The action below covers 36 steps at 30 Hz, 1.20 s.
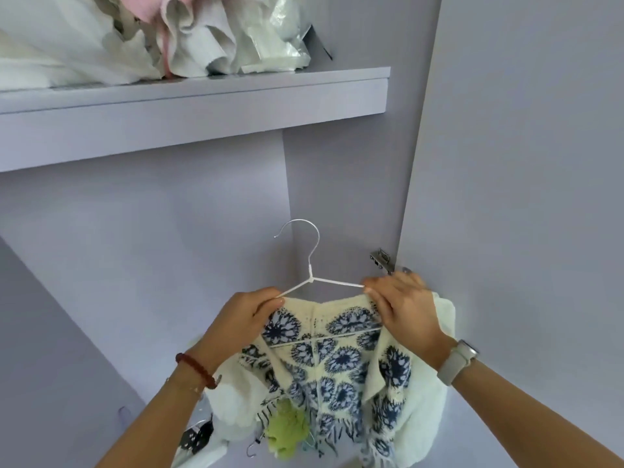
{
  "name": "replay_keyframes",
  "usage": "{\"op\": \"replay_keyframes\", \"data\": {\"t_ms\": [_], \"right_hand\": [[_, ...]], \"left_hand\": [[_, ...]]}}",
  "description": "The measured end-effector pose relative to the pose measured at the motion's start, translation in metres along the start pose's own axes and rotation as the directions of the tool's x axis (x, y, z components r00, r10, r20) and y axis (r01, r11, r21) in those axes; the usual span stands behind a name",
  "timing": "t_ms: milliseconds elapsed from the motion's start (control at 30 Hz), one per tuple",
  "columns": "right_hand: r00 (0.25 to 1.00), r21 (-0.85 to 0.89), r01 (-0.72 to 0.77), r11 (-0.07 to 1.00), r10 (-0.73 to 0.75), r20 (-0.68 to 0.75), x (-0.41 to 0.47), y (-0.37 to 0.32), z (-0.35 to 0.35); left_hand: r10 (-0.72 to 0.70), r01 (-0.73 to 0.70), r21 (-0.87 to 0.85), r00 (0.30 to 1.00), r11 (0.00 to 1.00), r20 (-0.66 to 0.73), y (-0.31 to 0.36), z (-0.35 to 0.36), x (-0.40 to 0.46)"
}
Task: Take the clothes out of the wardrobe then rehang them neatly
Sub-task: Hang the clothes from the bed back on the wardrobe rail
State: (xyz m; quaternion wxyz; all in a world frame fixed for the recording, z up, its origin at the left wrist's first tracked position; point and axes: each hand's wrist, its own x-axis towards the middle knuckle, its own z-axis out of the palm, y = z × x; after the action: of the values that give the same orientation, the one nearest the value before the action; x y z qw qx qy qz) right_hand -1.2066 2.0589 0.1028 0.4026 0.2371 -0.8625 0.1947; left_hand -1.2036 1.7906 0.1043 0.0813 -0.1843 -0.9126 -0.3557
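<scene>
A cream knitted top with dark blue flower patterns hangs on a white wire hanger, held up inside the wardrobe with the hook free in the air. My left hand pinches the garment's left shoulder at the hanger arm. At the right shoulder my right hand grips the fabric and the hanger arm. Below lie a cream fluffy garment, a green fluffy piece and other hangers.
A lilac shelf crosses above, piled with white and pink cloth and a plastic bag. The wardrobe's side wall stands on the right with a metal hinge. No rail is in view.
</scene>
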Motion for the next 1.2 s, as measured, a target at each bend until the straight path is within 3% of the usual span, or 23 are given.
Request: {"op": "replay_keyframes", "data": {"t_ms": [167, 333, 433, 533, 633, 767, 900, 967, 1033, 1133, 1200], "right_hand": [[0.975, 0.003, -0.211, 0.978, 0.210, 0.070, -0.008, 0.005, 0.036], [0.904, -0.044, -0.423, 0.905, 0.425, 0.049, -0.001, -0.016, 0.067], [0.890, -0.121, -0.445, 0.887, 0.453, 0.052, 0.017, -0.037, 0.085], [0.929, -0.113, -0.361, 0.926, 0.368, 0.048, 0.036, -0.045, 0.094], [0.958, -0.035, -0.241, 0.970, 0.244, 0.151, 0.053, -0.047, 0.099], [0.945, 0.119, -0.288, 0.950, 0.263, 0.193, 0.075, -0.057, 0.103], [0.963, 0.315, -0.233, 0.920, 0.174, 0.205, 0.077, -0.066, 0.099], [0.976, 0.178, -0.156, 0.972, 0.124, 0.179, 0.070, -0.054, 0.096], [0.954, 0.017, -0.104, 0.994, 0.094, 0.286, 0.063, -0.038, 0.095], [0.882, 0.003, -0.007, 1.000, 0.005, 0.472, 0.062, -0.028, 0.088], [0.902, 0.033, 0.091, 0.995, -0.096, 0.421, 0.059, -0.027, 0.083]], "left_hand": [[0.015, -0.021, -0.033, 0.982, 0.999, -0.186, -0.018, -0.013, 0.003], [-0.018, 0.006, -0.056, 0.972, 0.998, -0.232, -0.038, -0.035, 0.005], [-0.034, 0.015, -0.074, 0.967, 0.997, -0.252, -0.047, -0.048, 0.005], [-0.011, 0.005, -0.022, 0.961, 1.000, -0.277, -0.059, -0.065, 0.002], [0.075, -0.022, 0.185, 0.956, 0.983, -0.285, -0.066, -0.081, -0.001], [0.148, -0.061, 0.307, 0.952, 0.950, -0.267, -0.076, -0.084, -0.004], [0.139, -0.063, 0.223, 0.929, 0.973, -0.342, -0.088, -0.083, -0.001], [0.142, -0.089, 0.169, 0.932, 0.982, -0.332, -0.094, -0.083, 0.002], [0.151, -0.113, 0.143, 0.944, 0.983, -0.295, -0.097, -0.081, 0.003], [0.103, -0.083, 0.074, 0.936, 0.994, -0.338, -0.099, -0.080, 0.009], [0.004, -0.005, 0.000, 0.922, 1.000, -0.386, -0.098, -0.078, 0.016]]}}
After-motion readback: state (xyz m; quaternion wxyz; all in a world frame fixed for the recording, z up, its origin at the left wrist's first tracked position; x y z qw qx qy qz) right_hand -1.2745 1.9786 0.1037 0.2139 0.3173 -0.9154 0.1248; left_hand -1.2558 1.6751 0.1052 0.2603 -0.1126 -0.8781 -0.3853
